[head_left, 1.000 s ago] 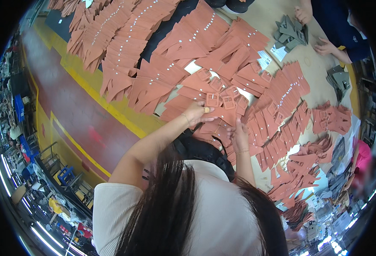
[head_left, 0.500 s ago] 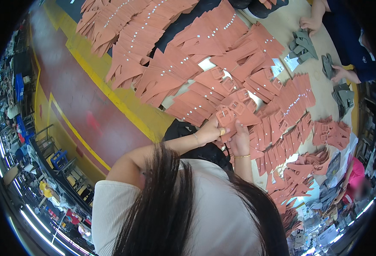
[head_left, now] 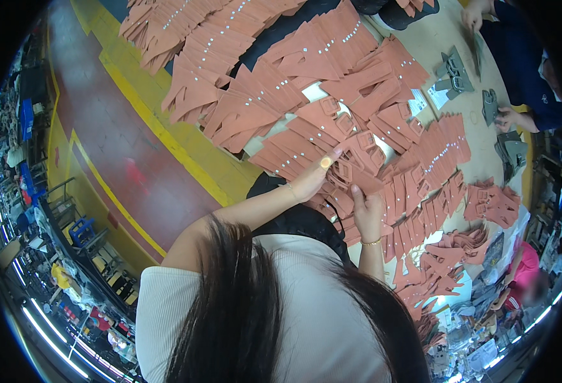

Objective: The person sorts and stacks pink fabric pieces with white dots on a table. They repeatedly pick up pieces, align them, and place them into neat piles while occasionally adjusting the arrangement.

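Between my two hands is a small stack of terracotta leather-like pieces [head_left: 371, 184] with square buckle-shaped ends. My left hand [head_left: 311, 181], with a ring, is closed on the buckle ends, one finger stretched along them; its other fingers are partly hidden underneath. On the near right, my right hand [head_left: 368, 212] grips the same stack, thumb on top. Just beyond lie more buckle-ended pieces [head_left: 365, 148]. Fanned rows of terracotta pieces [head_left: 280, 153] with small white marks spread to the left, and another row [head_left: 443, 147] lies to the right.
Across the pale table [head_left: 485, 64], a person in dark clothing handles grey pieces [head_left: 453, 73]. A heap of terracotta pieces [head_left: 493, 203] sits at the right. A yellow-edged walkway [head_left: 134, 159] runs along the left. Another person in pink [head_left: 525, 265] is at the lower right.
My left hand has shifted its grip, its ringed finger now reaching farther over the buckle ends. The right hand has moved slightly right. Across the table, the person has lifted a grey piece.
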A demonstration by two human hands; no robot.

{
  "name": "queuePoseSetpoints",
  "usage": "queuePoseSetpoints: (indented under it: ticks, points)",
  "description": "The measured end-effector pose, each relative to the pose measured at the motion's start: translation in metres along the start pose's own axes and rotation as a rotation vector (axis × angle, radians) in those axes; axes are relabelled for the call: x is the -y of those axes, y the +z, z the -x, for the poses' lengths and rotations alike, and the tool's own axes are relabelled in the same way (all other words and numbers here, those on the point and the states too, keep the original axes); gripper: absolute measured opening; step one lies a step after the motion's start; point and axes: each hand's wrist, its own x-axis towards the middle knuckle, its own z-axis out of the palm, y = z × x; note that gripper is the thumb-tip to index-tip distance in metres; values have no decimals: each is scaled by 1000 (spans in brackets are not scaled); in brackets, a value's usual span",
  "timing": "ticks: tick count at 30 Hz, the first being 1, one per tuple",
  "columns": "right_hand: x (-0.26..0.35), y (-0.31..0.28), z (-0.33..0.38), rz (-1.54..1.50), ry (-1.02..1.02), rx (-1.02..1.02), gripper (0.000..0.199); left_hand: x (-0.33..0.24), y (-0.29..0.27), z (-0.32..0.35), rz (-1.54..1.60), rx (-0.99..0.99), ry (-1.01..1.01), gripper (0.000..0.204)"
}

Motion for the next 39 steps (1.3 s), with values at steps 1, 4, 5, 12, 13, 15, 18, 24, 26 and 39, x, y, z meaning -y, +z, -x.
queuePoseSetpoints:
  ticks: [1,4,5,12,13,15,18,24,26,39]
  points:
    - [2,2,0,24,24,-16,25,2,-1,0,15,8,19,50]
    - [3,8,0,-233,3,-44,27,9,-7,4,95,20,-77,50]
    - [1,9,0,-278,55,-44,29,10,-10,5,73,21,-97,50]
    - [-6,10,-7,-76,-22,-34,24,2,-24,20,-203,-43,-146,52]
    - [-3,11,-9,-9,-20,-29,22,-2,-31,26,-302,-50,-100,53]
    - [4,12,-14,222,-142,-17,18,-15,-50,33,-343,-167,-166,56]
    - [24,22,-25,270,-280,46,15,-31,-86,50,-379,-297,-136,57]
    - [72,71,-41,93,-429,262,23,-47,-142,94,-287,-542,-3,47]
    - [83,96,-51,143,-518,365,29,-46,-157,110,-239,-619,58,44]
    - [51,69,-40,236,-494,156,19,-52,-146,106,-372,-565,43,27]
